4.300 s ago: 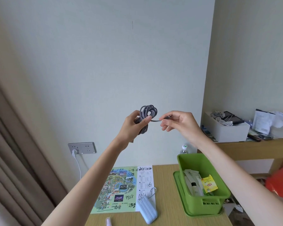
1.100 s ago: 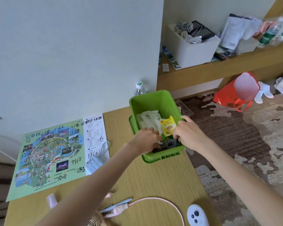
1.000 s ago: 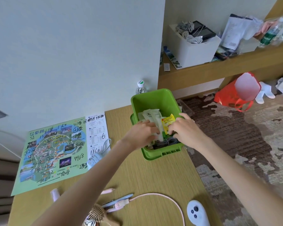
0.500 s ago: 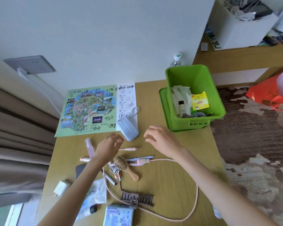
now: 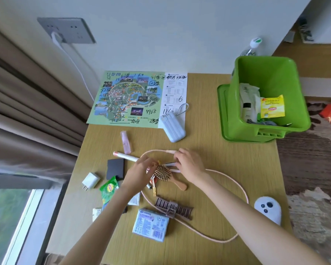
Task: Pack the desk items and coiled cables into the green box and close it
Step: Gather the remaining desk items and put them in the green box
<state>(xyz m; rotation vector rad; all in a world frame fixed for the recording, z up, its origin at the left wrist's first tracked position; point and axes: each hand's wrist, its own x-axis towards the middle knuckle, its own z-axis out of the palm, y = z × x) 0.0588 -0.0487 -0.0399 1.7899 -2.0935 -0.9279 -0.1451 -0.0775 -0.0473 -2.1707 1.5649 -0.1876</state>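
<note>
Fingers [image 5: 177, 154] of my right hand [image 5: 189, 165] are curled down onto the pink cable [image 5: 227, 175] near its connector end, tips touching it; can't tell if it's actually pinched. Left hand [image 5: 139, 174] sits just left of it, fingers bent over the small clutter by the wooden hairbrush [image 5: 166, 175]; can't tell whether it has hold of anything.

Head view, only one I've got:
- Pink cable runs in a wide loose loop across the desk [image 5: 208, 134], from my right hand round to the near right and back under the brown hair clip [image 5: 173, 208].
- Green box [image 5: 266, 131] stands far right on the desk, open, sitting on its lid [image 5: 221, 104]. Inside: yellow tea packet [image 5: 272, 107], a small bottle [image 5: 247, 111], a pale sachet, grey coiled cable [image 5: 264, 123] at the near wall.
- Blue power bank [image 5: 173, 128] lies on the near right corner of the park map [image 5: 130, 96].
- Left of my hands: pink spray bottle [image 5: 126, 142], pink pen [image 5: 124, 156], black square case [image 5: 115, 169], white charger plug [image 5: 90, 181], green tea packet [image 5: 109, 188].
- Near side: blue tissue pack [image 5: 151, 224]. White remote [image 5: 268, 209] near right.
</note>
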